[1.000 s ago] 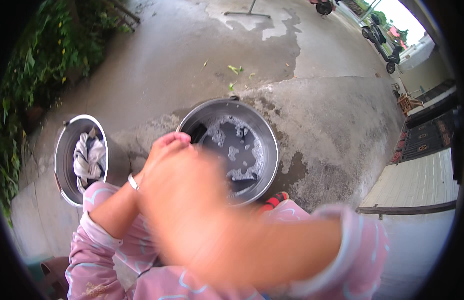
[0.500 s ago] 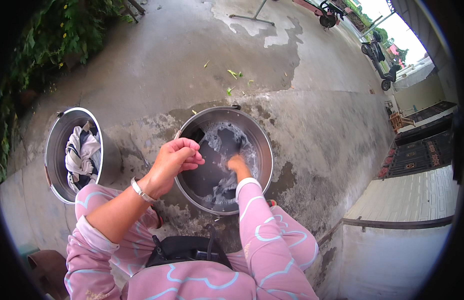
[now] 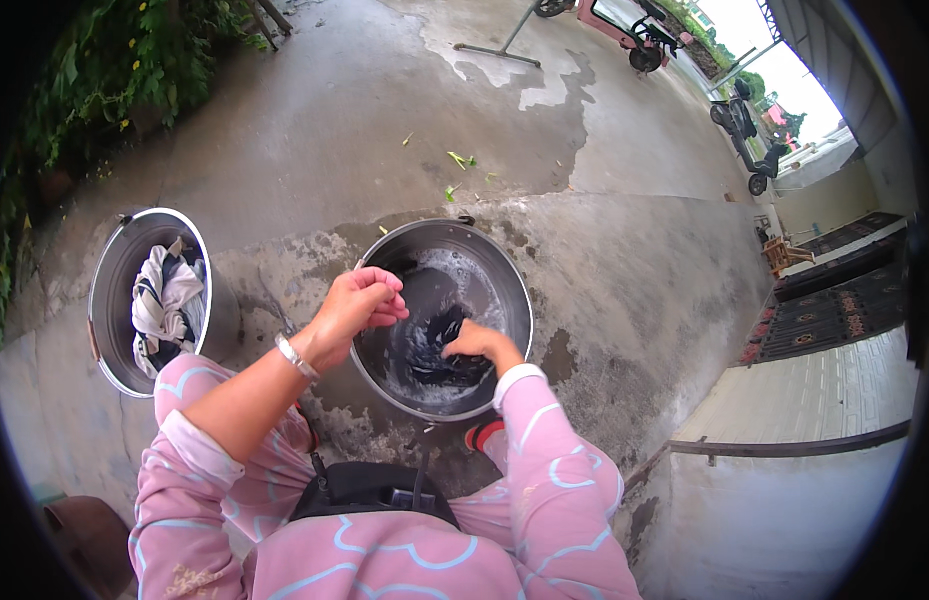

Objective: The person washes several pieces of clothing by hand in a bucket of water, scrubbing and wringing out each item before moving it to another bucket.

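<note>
A round metal basin [image 3: 527,318] with grey, sudsy water stands between my feet. My right hand [image 3: 472,341] is down in it, closed on a dark wet cloth [image 3: 434,362] that lies bunched and partly under water. Above the basin's left rim my left hand [image 3: 367,303] hangs with its fingers curled in and the thumb against them. Nothing shows in its grip. To the left stands a metal bucket [image 3: 216,310] holding striped white and dark clothes [image 3: 162,305].
The concrete ground [image 3: 644,280] is damp and stained, with scraps of green leaf [image 3: 460,160] beyond the basin. Leafy plants [image 3: 114,80] grow at the far left. A scooter [image 3: 749,135] stands far right, and a white wall [image 3: 784,510] borders the near right.
My right hand has risen from deeper in the water, and the dark cloth now shows at the surface beneath it. My left hand has barely moved.
</note>
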Demonstrator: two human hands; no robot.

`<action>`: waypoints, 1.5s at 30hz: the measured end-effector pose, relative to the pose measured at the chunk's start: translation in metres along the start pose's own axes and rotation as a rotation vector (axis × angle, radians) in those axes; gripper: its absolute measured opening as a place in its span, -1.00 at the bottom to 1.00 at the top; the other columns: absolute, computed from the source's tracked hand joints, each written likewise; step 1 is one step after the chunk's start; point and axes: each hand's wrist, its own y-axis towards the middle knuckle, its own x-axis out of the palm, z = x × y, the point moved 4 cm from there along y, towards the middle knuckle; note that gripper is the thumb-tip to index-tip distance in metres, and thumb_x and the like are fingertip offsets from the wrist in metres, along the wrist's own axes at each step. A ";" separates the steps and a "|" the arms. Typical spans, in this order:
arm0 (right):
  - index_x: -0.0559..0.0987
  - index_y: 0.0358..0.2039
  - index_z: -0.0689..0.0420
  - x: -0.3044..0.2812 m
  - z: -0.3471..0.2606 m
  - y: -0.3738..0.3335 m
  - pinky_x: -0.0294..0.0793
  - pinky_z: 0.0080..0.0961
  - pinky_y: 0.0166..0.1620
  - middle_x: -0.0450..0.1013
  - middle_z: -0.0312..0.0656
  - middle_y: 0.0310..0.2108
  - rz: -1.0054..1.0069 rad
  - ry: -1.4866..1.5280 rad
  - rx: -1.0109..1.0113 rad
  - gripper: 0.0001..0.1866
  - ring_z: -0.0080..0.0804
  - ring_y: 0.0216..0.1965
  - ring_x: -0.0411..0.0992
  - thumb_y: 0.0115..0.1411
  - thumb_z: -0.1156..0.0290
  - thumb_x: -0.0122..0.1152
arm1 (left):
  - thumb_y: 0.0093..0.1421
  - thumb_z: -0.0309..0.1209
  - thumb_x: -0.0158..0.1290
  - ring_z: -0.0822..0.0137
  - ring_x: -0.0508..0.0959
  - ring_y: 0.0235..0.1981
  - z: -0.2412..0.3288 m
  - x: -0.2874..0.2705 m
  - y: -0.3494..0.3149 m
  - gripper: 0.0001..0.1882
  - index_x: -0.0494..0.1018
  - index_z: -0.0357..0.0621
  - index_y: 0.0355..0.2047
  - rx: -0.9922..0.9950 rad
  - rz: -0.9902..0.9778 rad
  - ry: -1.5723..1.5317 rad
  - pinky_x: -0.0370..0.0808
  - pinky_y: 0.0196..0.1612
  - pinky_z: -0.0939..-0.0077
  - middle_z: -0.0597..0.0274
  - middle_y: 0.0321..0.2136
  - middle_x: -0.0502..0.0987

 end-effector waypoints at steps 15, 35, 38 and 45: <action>0.56 -0.56 0.29 -0.084 -0.129 -0.182 0.37 -0.63 -0.42 0.46 -0.33 -0.60 0.717 0.607 -0.515 -0.90 -0.62 -0.53 0.38 -0.14 0.53 0.18 | -0.16 -0.33 0.22 0.09 0.39 -0.04 -0.050 0.024 0.042 -0.20 0.12 -0.22 0.09 0.379 -0.133 1.099 0.33 0.01 0.38 -0.05 -0.11 0.39; 0.52 -0.35 0.22 -0.107 -0.190 -0.213 0.41 -0.63 -0.25 0.47 -0.31 -0.42 0.611 0.894 -0.947 -0.79 -0.59 -0.38 0.42 -0.07 0.50 0.15 | 0.07 -0.61 -0.06 0.55 0.43 -0.42 0.012 0.016 0.051 -0.82 0.49 -0.26 -0.31 0.585 0.200 0.272 0.39 -0.32 0.65 0.40 -0.41 0.53; 0.56 -0.43 0.18 -0.107 -0.156 -0.172 0.38 -0.60 -0.28 0.46 -0.35 -0.47 0.610 1.004 -0.754 -0.82 -0.61 -0.44 0.38 -0.10 0.40 0.23 | 0.10 -0.53 -0.03 0.53 0.43 -0.41 0.021 0.010 0.040 -0.85 0.48 -0.24 -0.31 0.485 0.171 0.184 0.37 -0.32 0.66 0.41 -0.44 0.51; 0.28 0.01 0.34 -0.066 -0.080 -0.075 0.30 -0.07 -0.06 0.34 0.03 -0.13 0.415 0.951 -0.151 -0.19 -0.17 -0.11 0.32 -0.01 -0.13 0.14 | 0.14 -0.45 -0.01 0.55 0.41 -0.35 0.031 -0.002 0.030 -0.82 0.43 -0.27 -0.27 0.615 0.200 0.245 0.37 -0.26 0.65 0.40 -0.36 0.49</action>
